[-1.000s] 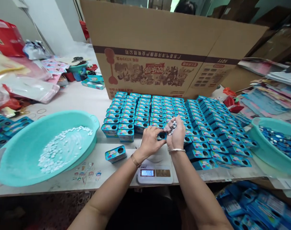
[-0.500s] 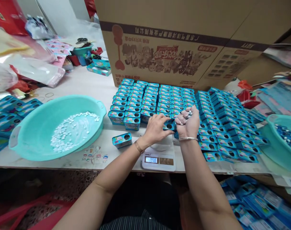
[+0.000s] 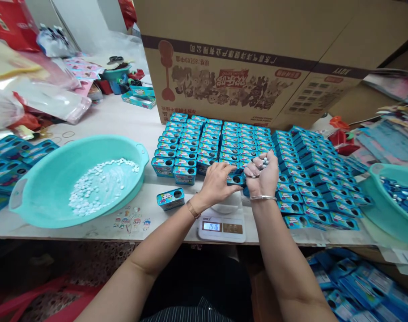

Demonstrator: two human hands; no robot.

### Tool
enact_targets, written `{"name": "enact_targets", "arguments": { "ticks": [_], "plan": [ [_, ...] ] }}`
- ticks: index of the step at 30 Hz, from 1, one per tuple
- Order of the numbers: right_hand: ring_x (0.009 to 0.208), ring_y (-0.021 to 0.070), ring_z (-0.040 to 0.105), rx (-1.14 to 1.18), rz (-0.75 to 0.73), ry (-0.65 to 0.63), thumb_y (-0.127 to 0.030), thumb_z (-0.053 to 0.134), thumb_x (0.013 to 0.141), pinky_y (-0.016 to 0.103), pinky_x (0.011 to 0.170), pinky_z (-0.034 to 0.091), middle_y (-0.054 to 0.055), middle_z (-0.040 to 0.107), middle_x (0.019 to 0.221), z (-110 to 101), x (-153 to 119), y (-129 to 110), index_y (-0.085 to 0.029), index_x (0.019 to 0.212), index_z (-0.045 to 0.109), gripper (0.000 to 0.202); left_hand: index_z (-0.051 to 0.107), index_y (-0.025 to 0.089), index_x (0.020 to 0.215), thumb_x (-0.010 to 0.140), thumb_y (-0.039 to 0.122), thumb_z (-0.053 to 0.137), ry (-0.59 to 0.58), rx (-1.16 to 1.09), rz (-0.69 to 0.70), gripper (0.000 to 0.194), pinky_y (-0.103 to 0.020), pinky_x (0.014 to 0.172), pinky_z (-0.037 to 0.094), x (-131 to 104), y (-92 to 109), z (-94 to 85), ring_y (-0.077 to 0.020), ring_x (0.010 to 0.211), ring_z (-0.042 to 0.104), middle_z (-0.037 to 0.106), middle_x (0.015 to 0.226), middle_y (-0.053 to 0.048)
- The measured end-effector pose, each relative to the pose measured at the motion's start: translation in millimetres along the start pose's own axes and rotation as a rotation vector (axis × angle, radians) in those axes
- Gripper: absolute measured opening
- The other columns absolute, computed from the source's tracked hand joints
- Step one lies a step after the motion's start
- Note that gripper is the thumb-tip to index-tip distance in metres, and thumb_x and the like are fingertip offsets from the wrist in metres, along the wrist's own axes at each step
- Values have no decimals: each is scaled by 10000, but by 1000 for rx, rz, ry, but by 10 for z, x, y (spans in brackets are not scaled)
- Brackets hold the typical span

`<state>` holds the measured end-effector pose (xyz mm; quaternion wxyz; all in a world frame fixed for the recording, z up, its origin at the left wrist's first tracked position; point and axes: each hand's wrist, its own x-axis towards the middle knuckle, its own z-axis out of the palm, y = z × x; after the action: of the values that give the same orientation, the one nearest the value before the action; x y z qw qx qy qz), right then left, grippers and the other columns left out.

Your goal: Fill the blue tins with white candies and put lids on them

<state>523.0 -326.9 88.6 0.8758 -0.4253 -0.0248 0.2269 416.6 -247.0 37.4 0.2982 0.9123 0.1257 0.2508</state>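
With my left hand (image 3: 218, 184) I hold a blue box (image 3: 235, 180) between the thumb and the fingers, on or above the white scale (image 3: 220, 229), I cannot tell which, and my right hand (image 3: 265, 174), at three o'clock from it, is curled around small pale pieces (image 3: 265, 161). On the table (image 3: 112, 118), a turquoise basin (image 3: 48, 183) with more pieces stands at nine o'clock from my left hand, and rows of similar boxes (image 3: 229, 145) stand at twelve o'clock.

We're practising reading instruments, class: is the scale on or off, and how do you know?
The scale is on: its display is lit and shows digits.
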Motion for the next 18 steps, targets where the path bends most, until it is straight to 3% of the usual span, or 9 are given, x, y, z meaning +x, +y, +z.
{"name": "enact_targets", "arguments": {
  "ticks": [8, 12, 15, 18],
  "plan": [
    [325, 37, 213, 45, 8, -16, -456, 588, 884, 158, 296, 204, -118, 308, 481, 9, -20, -41, -216, 675, 422, 359, 622, 206, 1187, 726, 405, 787, -10, -10, -7, 528, -399, 949, 426, -16, 29, -30, -255, 1089, 534, 632, 1141, -65],
    [317, 43, 203, 197, 159, -28, -386, 476, 958, 153, 302, 210, -119, 286, 466, -19, -38, -106, -214, 677, 411, 336, 615, 224, 1212, 760, 300, 743, 94, -44, -8, 476, -413, 980, 426, -65, 140, -117, -252, 1113, 523, 614, 1173, -68],
    [338, 48, 271, 343, 279, -43, -322, 411, 990, 144, 342, 303, -112, 305, 470, -53, -64, -126, -214, 672, 389, 337, 665, 239, 1111, 829, 264, 663, 196, -101, 0, 283, -395, 973, 436, -78, 272, -208, -225, 1053, 558, 645, 1084, -52],
    [396, 61, 388, 395, 270, -30, -304, 483, 964, 202, 496, 495, -109, 356, 485, -68, -111, -81, -218, 672, 385, 319, 693, 233, 992, 902, 278, 580, 188, -155, 62, 151, -329, 889, 480, -40, 414, -278, -182, 934, 603, 668, 938, -30]
  ]
}}
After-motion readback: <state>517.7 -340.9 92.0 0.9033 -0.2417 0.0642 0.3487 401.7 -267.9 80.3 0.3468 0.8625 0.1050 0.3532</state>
